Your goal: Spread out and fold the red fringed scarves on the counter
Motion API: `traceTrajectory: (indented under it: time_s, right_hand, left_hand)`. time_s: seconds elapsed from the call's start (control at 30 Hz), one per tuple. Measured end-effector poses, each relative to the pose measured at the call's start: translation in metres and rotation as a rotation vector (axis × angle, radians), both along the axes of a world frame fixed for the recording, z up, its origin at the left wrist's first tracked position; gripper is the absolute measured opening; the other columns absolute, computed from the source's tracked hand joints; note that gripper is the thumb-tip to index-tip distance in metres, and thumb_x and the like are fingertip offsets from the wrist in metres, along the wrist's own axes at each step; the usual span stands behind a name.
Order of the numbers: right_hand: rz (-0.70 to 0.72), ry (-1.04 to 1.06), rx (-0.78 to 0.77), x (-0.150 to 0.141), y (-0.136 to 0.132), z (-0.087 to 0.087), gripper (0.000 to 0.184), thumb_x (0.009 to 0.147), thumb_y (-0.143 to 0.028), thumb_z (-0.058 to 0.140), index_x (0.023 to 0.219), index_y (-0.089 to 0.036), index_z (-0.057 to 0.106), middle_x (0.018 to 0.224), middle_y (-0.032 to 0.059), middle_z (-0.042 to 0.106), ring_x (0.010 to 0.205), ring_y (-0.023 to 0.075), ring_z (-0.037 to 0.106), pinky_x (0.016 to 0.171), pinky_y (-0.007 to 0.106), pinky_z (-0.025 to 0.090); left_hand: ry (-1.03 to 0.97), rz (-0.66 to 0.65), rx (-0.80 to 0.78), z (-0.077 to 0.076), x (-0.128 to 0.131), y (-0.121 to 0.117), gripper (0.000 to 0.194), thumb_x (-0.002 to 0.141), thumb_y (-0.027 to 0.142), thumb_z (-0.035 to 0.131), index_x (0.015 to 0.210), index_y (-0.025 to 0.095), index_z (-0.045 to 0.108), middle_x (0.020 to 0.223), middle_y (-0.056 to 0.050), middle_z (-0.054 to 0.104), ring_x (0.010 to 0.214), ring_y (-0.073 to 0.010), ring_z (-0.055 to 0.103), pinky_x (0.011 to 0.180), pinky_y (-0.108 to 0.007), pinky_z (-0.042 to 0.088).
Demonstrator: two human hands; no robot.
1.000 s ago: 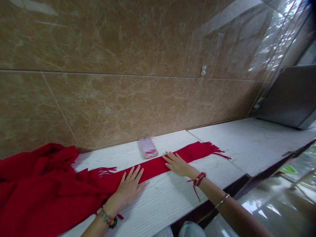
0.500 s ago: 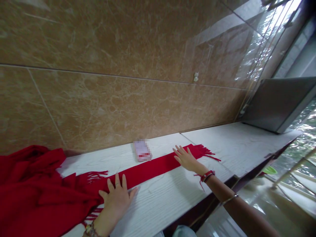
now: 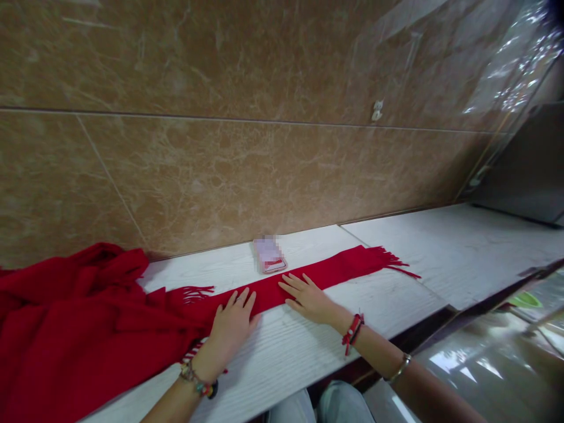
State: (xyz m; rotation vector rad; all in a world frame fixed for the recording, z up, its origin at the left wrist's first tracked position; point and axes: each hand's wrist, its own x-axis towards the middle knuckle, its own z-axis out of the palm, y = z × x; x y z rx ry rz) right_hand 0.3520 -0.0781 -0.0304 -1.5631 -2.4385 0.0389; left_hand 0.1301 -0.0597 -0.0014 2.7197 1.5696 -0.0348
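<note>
A long red scarf [image 3: 343,265] with fringed ends lies as a narrow flat strip along the white table. Its right end shows loose tassels, and its left part runs up to a bunched heap of red cloth [image 3: 88,329]. My left hand [image 3: 233,323] rests flat on the strip near the heap, fingers stretched out. Close by to its right, my right hand [image 3: 308,296] also presses flat on the strip, fingers spread. Both palms face down and grasp nothing. Whether the heap and the strip are one piece I cannot tell.
Behind the scarf lies a pale, partly blurred phone-like object [image 3: 269,255] on the white wood-grain table [image 3: 282,346]. A brown tiled wall [image 3: 247,170] rises at the back. A dark grey box-shaped thing [image 3: 524,164] stands at the far right. A green bowl [image 3: 524,299] sits below the table edge.
My right hand has slid left along the strip, nearer to my left hand. The left hand stays flat on the cloth, its fingers closer together. The view has shifted a little.
</note>
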Motion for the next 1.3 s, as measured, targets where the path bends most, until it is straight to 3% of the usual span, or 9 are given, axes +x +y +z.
traceTrajectory:
  time_s: [0.17, 0.33, 0.53, 0.7, 0.83, 0.97, 1.1, 1.3]
  right_hand:
    - [-0.001, 0.036, 0.001, 0.001, -0.002, -0.002, 0.045, 0.09, -0.038, 0.028, 0.13, -0.02, 0.035, 0.137, 0.0077, 0.033, 0.128, 0.0198, 0.022, 0.103, 0.046, 0.013]
    - [-0.032, 0.08, 0.002, -0.008, 0.005, 0.002, 0.038, 0.087, -0.032, 0.037, 0.121, -0.016, 0.048, 0.13, 0.0105, 0.043, 0.123, 0.0215, 0.031, 0.102, 0.045, 0.019]
    - [0.036, 0.129, 0.129, -0.049, 0.033, 0.02, 0.028, 0.082, -0.022, 0.047, 0.107, -0.012, 0.056, 0.111, 0.0097, 0.057, 0.106, 0.0196, 0.048, 0.094, 0.033, 0.032]
    - [-0.012, 0.09, 0.154, -0.07, 0.047, 0.011, 0.024, 0.085, -0.022, 0.044, 0.105, -0.014, 0.056, 0.102, 0.0082, 0.06, 0.097, 0.0198, 0.051, 0.087, 0.034, 0.035]
    - [-0.055, 0.044, 0.184, -0.07, 0.048, 0.005, 0.022, 0.087, -0.022, 0.041, 0.103, -0.016, 0.055, 0.1, 0.0083, 0.06, 0.096, 0.0213, 0.049, 0.083, 0.036, 0.033]
    - [-0.085, -0.012, 0.183, -0.069, 0.048, 0.005, 0.017, 0.086, -0.023, 0.045, 0.095, -0.016, 0.057, 0.095, 0.0086, 0.058, 0.093, 0.0223, 0.047, 0.079, 0.036, 0.032]
    - [-0.115, -0.024, 0.181, -0.071, 0.05, 0.003, 0.013, 0.085, -0.023, 0.046, 0.089, -0.016, 0.056, 0.094, 0.0085, 0.057, 0.093, 0.0225, 0.047, 0.079, 0.036, 0.031]
    - [-0.148, 0.03, 0.161, -0.07, 0.053, -0.001, 0.011, 0.087, -0.022, 0.044, 0.091, -0.016, 0.052, 0.091, 0.0069, 0.06, 0.091, 0.0203, 0.05, 0.08, 0.035, 0.028]
  left_hand:
    - [-0.106, 0.067, 0.043, 0.005, -0.027, 0.031, 0.038, 0.087, 0.033, 0.034, 0.116, 0.016, 0.051, 0.117, -0.014, 0.054, 0.103, -0.0249, 0.051, 0.084, -0.039, 0.041]
    - [-0.262, 0.073, -0.142, 0.008, -0.051, 0.063, 0.018, 0.075, 0.017, 0.049, 0.088, 0.015, 0.062, 0.093, -0.007, 0.064, 0.089, -0.0175, 0.056, 0.083, -0.028, 0.04]
    - [-0.42, 0.038, -0.202, 0.013, -0.054, 0.065, 0.018, 0.077, 0.023, 0.042, 0.082, 0.017, 0.059, 0.082, -0.002, 0.065, 0.076, -0.0136, 0.059, 0.071, -0.024, 0.045]
    - [-0.599, -0.003, -0.21, 0.008, -0.053, 0.067, 0.014, 0.066, 0.012, 0.05, 0.078, 0.017, 0.058, 0.081, -0.002, 0.066, 0.078, -0.0139, 0.06, 0.075, -0.024, 0.045]
    - [-0.551, 0.017, -0.167, 0.011, -0.051, 0.066, 0.019, 0.065, 0.011, 0.054, 0.083, 0.015, 0.058, 0.078, -0.003, 0.064, 0.073, -0.0137, 0.059, 0.069, -0.023, 0.045]
    - [-0.346, 0.081, -0.095, 0.012, -0.054, 0.063, 0.018, 0.073, 0.02, 0.052, 0.088, 0.014, 0.059, 0.084, -0.007, 0.064, 0.079, -0.0172, 0.058, 0.074, -0.028, 0.043]
    - [-0.289, 0.068, -0.154, 0.01, -0.063, 0.064, 0.015, 0.071, 0.019, 0.054, 0.084, 0.015, 0.06, 0.083, -0.005, 0.065, 0.079, -0.0171, 0.058, 0.074, -0.027, 0.042]
    - [-0.257, 0.046, -0.138, 0.017, -0.069, 0.063, 0.034, 0.066, 0.015, 0.06, 0.1, 0.017, 0.056, 0.097, -0.005, 0.06, 0.09, -0.0161, 0.055, 0.081, -0.026, 0.04]
